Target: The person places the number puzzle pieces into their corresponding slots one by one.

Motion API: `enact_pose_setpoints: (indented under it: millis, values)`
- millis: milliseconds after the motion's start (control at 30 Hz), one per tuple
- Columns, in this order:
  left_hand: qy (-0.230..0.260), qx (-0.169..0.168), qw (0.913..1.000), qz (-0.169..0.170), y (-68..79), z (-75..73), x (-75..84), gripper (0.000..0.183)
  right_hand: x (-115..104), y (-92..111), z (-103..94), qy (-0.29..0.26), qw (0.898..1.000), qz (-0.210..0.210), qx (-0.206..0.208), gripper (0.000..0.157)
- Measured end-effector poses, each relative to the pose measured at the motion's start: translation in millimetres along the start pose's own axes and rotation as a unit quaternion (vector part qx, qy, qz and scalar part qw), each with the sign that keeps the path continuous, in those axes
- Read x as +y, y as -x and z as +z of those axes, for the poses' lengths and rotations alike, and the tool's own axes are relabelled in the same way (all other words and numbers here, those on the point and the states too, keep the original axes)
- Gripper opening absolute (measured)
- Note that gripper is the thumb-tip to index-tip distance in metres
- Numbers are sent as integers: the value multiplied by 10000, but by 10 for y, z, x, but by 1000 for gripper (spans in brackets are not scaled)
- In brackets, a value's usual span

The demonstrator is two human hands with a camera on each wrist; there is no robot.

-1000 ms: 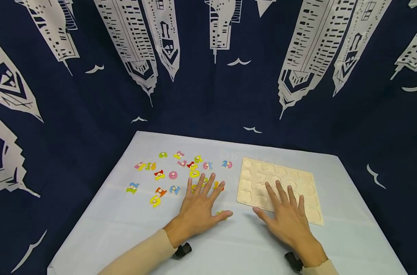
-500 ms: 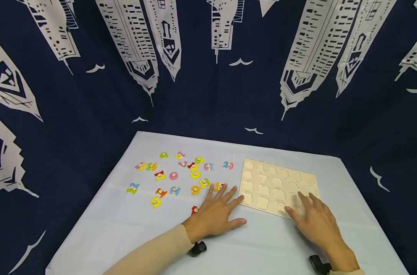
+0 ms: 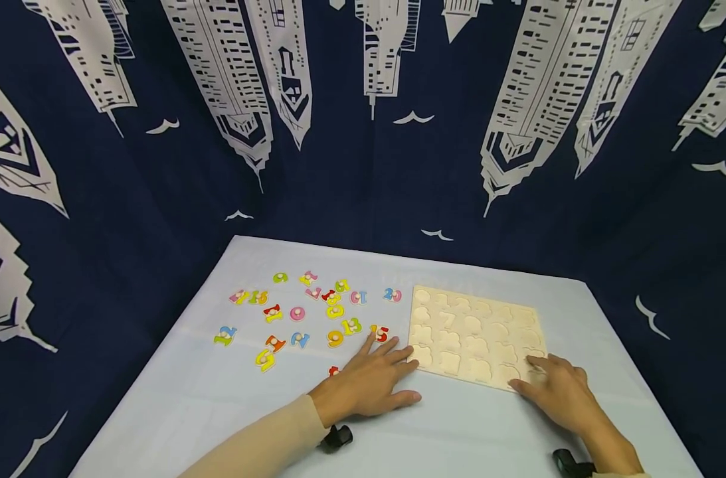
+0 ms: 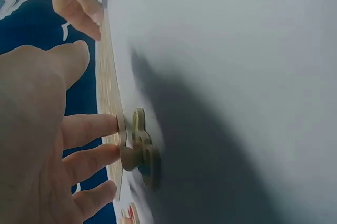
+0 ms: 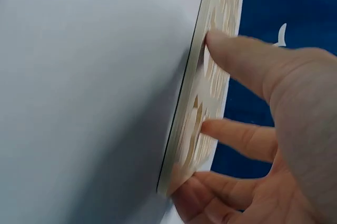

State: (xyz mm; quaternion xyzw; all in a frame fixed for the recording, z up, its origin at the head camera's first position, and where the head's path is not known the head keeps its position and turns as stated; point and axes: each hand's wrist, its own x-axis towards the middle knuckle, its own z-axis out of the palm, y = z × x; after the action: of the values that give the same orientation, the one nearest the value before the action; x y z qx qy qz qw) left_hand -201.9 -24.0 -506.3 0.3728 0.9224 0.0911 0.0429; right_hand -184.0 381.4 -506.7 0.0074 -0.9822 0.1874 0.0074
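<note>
A pale wooden number-puzzle board (image 3: 473,335) with cut-out recesses lies flat on the white table. My left hand (image 3: 371,378) lies palm down at its left edge, fingers spread and fingertips right at the board's near-left corner. In the left wrist view, a knobbed puzzle piece (image 4: 146,155) sits by those fingers; the hand hides it from the head view. My right hand (image 3: 560,392) grips the board's near-right corner. In the right wrist view its thumb and index finger touch the recessed face, and the other fingers curl at the side edge.
Several colourful knobbed number pieces lie scattered left of the board, among them a blue-and-pink 20 (image 3: 392,295), a 15 (image 3: 379,333) and a blue-and-green 12 (image 3: 225,336). A red piece (image 3: 334,370) shows beside the left wrist. Dark blue printed cloth (image 3: 339,199) hangs behind the table.
Both hands have moved right, the left off the pieces to the board's left edge, the right from over the board to its near-right corner. The board has shifted slightly left.
</note>
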Motion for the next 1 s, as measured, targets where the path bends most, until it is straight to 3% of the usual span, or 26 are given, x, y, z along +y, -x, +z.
enact_pose_setpoints:
  millis: [333,633,767,1000]
  values:
    - [-219,73,9997,-24,303,26,-82,69,-104,3,71,-65,9991,-422,-56,83]
    - [-76,361,9993,-36,404,4,-163,61,-124,-56,14,5,9959,-888,-161,83]
    - [369,770,9959,-297,447,-90,-372,55,-88,-109,-14,0,9919,-1267,-60,81]
    - [567,1699,9716,-1544,612,-337,-1078,47,-57,-182,-11,-1,9924,-1212,-231,81]
